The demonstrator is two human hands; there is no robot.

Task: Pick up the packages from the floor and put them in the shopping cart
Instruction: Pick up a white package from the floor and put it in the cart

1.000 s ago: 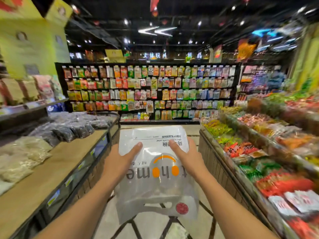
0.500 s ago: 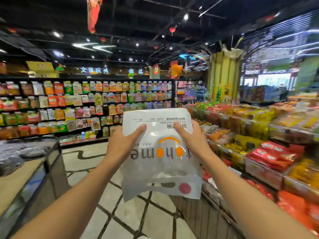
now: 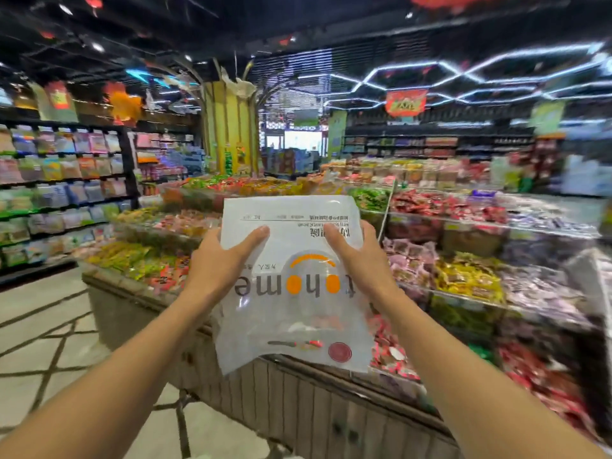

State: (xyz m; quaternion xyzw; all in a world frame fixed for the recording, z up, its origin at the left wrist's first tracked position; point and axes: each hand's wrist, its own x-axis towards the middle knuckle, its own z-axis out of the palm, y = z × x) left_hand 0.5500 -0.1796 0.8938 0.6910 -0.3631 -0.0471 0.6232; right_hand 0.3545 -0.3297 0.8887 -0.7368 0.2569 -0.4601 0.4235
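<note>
I hold a translucent white plastic package (image 3: 294, 313) upside down at chest height, with grey and orange lettering and a red round mark near its lower edge. My left hand (image 3: 220, 263) grips its left side, thumb across the front. My right hand (image 3: 359, 260) grips its right side the same way. The package hangs in front of a snack display stand (image 3: 298, 402). No shopping cart is in view, and no packages show on the floor.
The wooden-sided stand holds tiers of loose wrapped snacks (image 3: 463, 279) right in front and to the right. Wall shelves of bagged goods (image 3: 63, 180) run along the left. A tiled aisle floor (image 3: 43, 342) lies at lower left. A yellow pillar (image 3: 231, 130) stands behind.
My view has swung to the right, from the aisle and left counter to the snack stand. Both hands keep the same hold on the package, which stays in front of me.
</note>
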